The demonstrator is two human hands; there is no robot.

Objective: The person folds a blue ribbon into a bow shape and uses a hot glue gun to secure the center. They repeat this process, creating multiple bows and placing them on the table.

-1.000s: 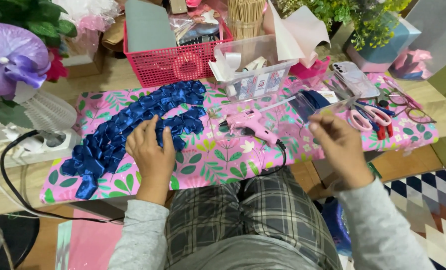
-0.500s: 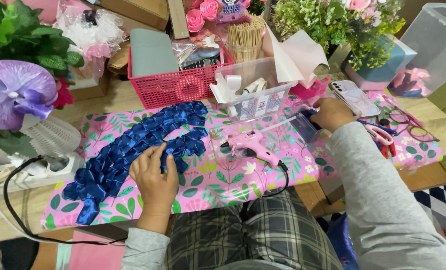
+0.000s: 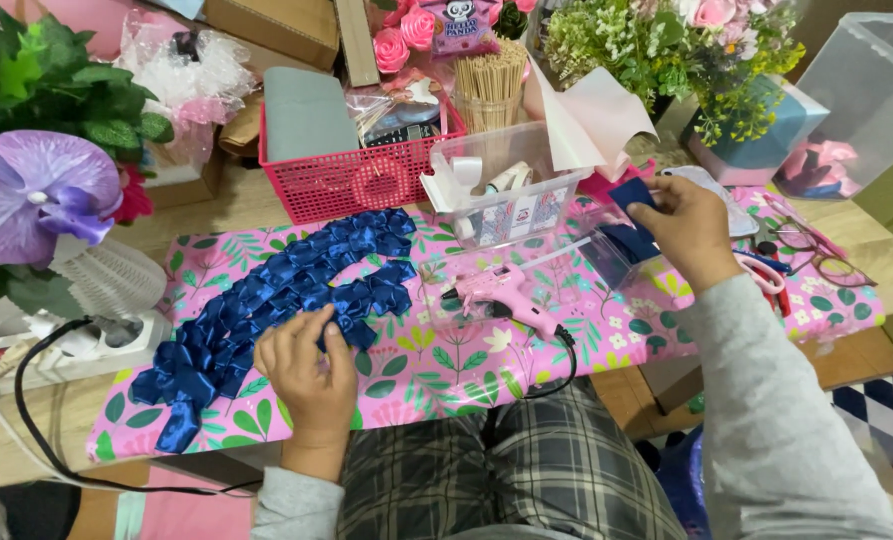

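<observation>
On the flowery pink surface (image 3: 666, 330) lies a long blue ribbon band (image 3: 276, 300). Left hand (image 3: 306, 375) rests flat on it, fingers together. Right hand (image 3: 688, 232) pinches a blue ribbon piece (image 3: 630, 193) above a clear box (image 3: 611, 255), near a pink glue gun (image 3: 506, 292).

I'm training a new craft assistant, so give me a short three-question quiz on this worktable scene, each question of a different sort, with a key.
1. True or false: the left hand rests on the blue ribbon piece.
2. What does the right hand hold up? A) scissors B) a blue ribbon square C) the glue gun
3. Fill in: the pink glue gun lies on the floral ______, between the two hands.

Key
1. True; its fingers lie on the lower edge of the ribbon piece.
2. B; the scissors lie on the table by that hand, and the glue gun is untouched.
3. paper
</observation>
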